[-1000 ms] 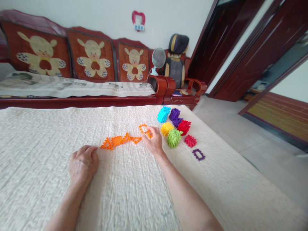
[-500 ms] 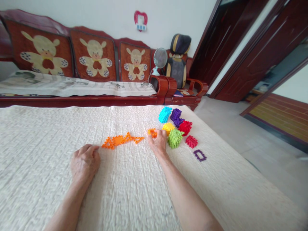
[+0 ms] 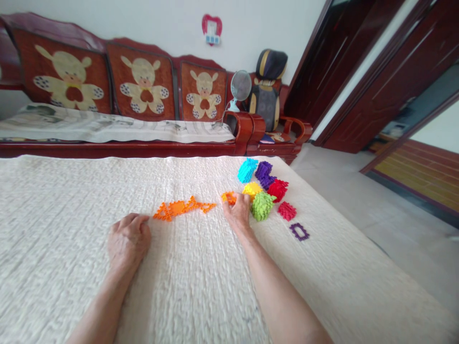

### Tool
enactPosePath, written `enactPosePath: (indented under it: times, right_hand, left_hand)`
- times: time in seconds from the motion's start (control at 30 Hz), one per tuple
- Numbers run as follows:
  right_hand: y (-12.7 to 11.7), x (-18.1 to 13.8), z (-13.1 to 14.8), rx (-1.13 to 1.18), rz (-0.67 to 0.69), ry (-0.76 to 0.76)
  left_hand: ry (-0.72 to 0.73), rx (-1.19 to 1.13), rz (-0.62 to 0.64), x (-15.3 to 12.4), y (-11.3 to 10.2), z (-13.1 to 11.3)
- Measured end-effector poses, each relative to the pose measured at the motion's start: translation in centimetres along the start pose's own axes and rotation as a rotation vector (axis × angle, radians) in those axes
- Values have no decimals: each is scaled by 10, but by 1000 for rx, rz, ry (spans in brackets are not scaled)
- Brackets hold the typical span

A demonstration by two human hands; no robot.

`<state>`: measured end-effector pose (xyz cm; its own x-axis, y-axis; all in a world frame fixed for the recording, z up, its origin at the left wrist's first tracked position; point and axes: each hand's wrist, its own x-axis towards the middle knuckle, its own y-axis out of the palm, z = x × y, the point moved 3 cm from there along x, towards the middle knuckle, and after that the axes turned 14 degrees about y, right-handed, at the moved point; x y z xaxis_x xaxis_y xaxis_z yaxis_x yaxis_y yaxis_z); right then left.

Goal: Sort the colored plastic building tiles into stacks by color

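Observation:
My right hand (image 3: pixel 238 211) is closed, thumb and fingers pinching orange plastic building pieces (image 3: pixel 228 198) beside the stacks; part of them is hidden behind the fingers. To its left a row of flat orange notched pieces (image 3: pixel 177 207), triangles and a square, lies on the cream quilted cloth (image 3: pixel 193 277). My left hand (image 3: pixel 129 239) rests on the cloth at the row's left end, fingers curled in and nothing visible in them. Near the right hand stand a yellow stack (image 3: pixel 253 189) and a green stack (image 3: pixel 263 206) of similar pieces.
Farther off are light blue (image 3: pixel 247 170), purple (image 3: pixel 265 174) and red stacks (image 3: pixel 278 190). A small red stack (image 3: pixel 287 210) and a single purple frame piece (image 3: pixel 299 231) lie nearer the table's right edge. Behind the table stands a wooden sofa (image 3: pixel 150 150) with bear cushions.
The whole view has shifted slightly, moving things a little to the right in the picture. Both hands keep their places, and the orange pieces lie as before.

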<state>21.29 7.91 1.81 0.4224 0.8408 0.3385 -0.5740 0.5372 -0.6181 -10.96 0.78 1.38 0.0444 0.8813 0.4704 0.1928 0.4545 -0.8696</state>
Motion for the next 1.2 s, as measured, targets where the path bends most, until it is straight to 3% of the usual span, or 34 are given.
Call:
enactPosePath:
  times: [0.43, 1.2]
  right_hand:
    - [3, 0, 4, -112, 11, 8]
    - [4, -1, 5, -100, 50, -42]
  left_hand:
    - [9, 10, 2, 1, 0, 0]
    - [25, -3, 5, 1, 3, 4]
